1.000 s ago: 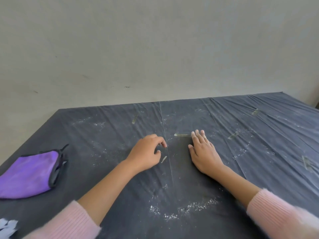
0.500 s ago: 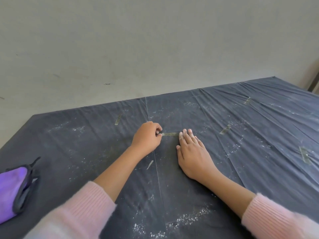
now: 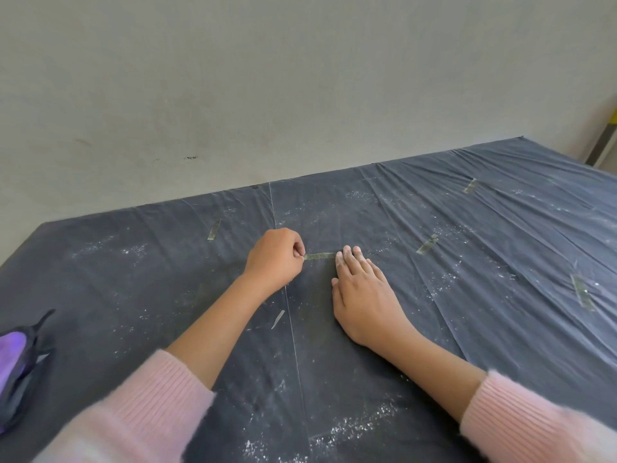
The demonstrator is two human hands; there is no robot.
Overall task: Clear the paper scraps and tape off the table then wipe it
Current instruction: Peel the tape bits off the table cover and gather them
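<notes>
Left hand [image 3: 273, 259] pinches one end of a tape strip [image 3: 320, 255] on the dark surface [image 3: 500, 235], right hand [image 3: 364, 289] lying flat with straight fingers [image 3: 351, 262] at its other end, and a purple cloth [image 3: 13, 359] is cut off at the left edge.

Two fuzzy pink knit sleeves [image 3: 157, 402] (ribbed toward the cuffs)

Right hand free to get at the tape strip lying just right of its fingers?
Likely yes. The right hand lies flat, holding nothing, and only dusty table cover separates it from that tape strip.
</notes>
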